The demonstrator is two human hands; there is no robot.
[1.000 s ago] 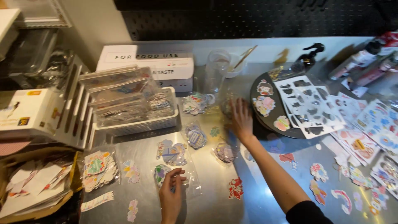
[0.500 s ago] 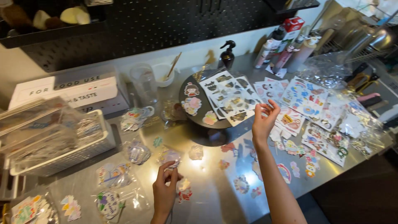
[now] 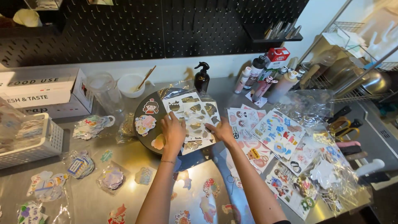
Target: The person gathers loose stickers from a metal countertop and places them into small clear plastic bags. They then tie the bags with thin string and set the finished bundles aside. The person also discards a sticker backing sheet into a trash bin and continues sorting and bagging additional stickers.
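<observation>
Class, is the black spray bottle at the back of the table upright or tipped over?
Upright: the spray bottle stands on its base on the table, nozzle at the top.

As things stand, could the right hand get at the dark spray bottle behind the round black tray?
Probably yes. The right hand rests on the sticker sheet on the round black tray, and the spray bottle stands upright just beyond the tray's far edge, with only flat sheets and clear wrap between them.

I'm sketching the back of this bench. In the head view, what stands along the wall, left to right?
Cardboard box → clear plastic cup → white bowl with a stick → dark spray bottle → cluster of squeeze bottles → wire rack with metal bowls.
</observation>
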